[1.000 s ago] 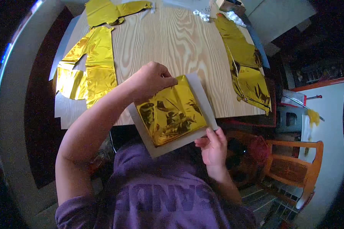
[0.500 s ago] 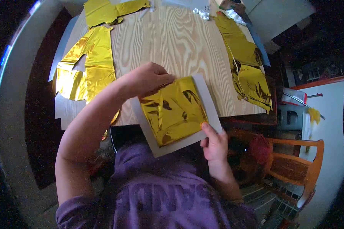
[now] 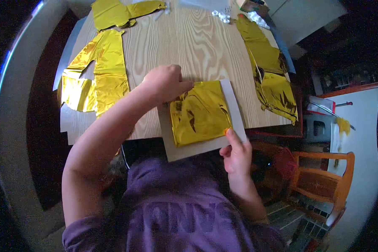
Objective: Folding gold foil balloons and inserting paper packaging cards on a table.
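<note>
A folded gold foil balloon, flat and creased, lies on a grey-white card that overlaps the table's near edge. My right hand grips the lower right of the card, its thumb on the foil's corner and the fingers beneath. My left hand is closed at the upper left corner of the foil, thumb along the top edge. Its fingertips are partly hidden, and it seems to pinch the foil there.
Flat gold foil pieces lie at the table's left, far left and right. Small white items sit at the far side of the wooden table. A wooden chair stands to the right.
The card and foil have shifted slightly right and away from me and turned more upright. The foil's surface looks smoother. My left hand's fingers have curled in more.
</note>
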A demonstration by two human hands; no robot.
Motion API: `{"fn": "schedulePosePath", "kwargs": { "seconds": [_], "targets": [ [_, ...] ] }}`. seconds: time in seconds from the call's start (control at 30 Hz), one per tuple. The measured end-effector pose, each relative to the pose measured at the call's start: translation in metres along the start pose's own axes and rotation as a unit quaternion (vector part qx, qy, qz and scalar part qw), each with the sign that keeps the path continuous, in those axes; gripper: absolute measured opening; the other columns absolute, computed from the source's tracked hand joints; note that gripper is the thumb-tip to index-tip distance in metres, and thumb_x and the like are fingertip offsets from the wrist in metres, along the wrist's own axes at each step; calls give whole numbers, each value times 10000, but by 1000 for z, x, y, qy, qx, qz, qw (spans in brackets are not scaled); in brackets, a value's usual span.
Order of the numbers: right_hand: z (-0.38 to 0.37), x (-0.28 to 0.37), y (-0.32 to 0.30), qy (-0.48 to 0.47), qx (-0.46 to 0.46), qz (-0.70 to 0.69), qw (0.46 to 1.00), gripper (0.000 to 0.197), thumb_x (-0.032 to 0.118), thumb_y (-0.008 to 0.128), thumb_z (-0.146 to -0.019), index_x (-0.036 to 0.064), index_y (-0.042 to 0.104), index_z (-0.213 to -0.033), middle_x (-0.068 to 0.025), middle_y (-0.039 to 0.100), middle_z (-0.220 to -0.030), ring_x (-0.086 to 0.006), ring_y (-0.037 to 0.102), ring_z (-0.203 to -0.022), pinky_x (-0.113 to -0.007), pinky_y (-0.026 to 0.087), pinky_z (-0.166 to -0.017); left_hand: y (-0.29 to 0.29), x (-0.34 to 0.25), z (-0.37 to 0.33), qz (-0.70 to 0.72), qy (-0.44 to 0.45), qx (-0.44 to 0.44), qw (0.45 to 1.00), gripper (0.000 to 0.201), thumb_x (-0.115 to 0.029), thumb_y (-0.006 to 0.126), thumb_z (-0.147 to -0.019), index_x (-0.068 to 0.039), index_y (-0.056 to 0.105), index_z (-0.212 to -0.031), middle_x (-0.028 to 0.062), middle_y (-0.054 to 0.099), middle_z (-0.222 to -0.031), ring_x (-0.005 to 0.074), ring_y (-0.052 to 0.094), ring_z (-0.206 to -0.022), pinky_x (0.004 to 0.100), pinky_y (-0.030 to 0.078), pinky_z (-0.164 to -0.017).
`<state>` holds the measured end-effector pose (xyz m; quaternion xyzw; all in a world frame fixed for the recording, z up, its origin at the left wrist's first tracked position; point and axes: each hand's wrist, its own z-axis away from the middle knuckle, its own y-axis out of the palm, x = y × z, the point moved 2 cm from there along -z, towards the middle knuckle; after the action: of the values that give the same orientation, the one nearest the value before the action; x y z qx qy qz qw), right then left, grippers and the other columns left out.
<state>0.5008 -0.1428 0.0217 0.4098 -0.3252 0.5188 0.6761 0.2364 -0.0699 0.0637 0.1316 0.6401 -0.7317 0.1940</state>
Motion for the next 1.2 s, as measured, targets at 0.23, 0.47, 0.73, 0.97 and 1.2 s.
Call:
{"fn": "schedulePosePath", "kwargs": {
  "seconds": [0.23, 0.47, 0.73, 0.97, 1.2],
  "targets": [
    [-3, -12, 4, -47, 1, 10, 999, 316, 209, 715, -912, 5, 579, -1112, -71, 659, -893, -164, 630, -530, -296, 565, -457, 13, -13, 15, -203, 124, -141, 961, 551, -520, 649, -852, -60, 628, -1156, 196, 542, -1369, 373, 497, -1293, 534, 374, -1070],
    [1, -6, 14, -25, -5, -25, 999, 305, 192, 707, -919, 9, 559, -1113, -63, 647, -862, -149, 611, -511, -282, 534, -434, 52, -11, 30, -73, 290, -120, 947, 779, -530, 587, -904, -6, 410, -1453, 227, 357, -1532, 397, 313, -1437, 549, 217, -1180],
    [16, 63, -22, -335, -79, 457, 820, 288, 132, 666, -927, 37, 517, -1154, -87, 538, -980, -203, 561, -927, -345, 495, -807, 57, -8, 33, -80, 281, -132, 947, 798, -539, 571, -916, -16, 368, -1483, 235, 335, -1550, 399, 304, -1447, 544, 215, -1182],
    [-44, 53, 85, -499, 177, 622, 577, 636, 342, 506, -998, -27, 336, -1487, -236, 330, -1541, -399, 273, -1449, -559, 158, -1181, 63, -5, 29, -97, 297, -164, 936, 773, -549, 517, -933, -2, 397, -1466, 249, 363, -1530, 400, 335, -1431, 540, 223, -1178],
    [-81, 35, 62, -438, 177, 698, 537, 788, 510, 454, -978, -28, 265, -1522, -223, 218, -1607, -389, 178, -1495, -595, 43, -1198, 58, -9, 34, -77, 295, -150, 940, 808, -560, 535, -926, 23, 384, -1464, 255, 359, -1530, 397, 325, -1439, 538, 213, -1182]
  ]
}}
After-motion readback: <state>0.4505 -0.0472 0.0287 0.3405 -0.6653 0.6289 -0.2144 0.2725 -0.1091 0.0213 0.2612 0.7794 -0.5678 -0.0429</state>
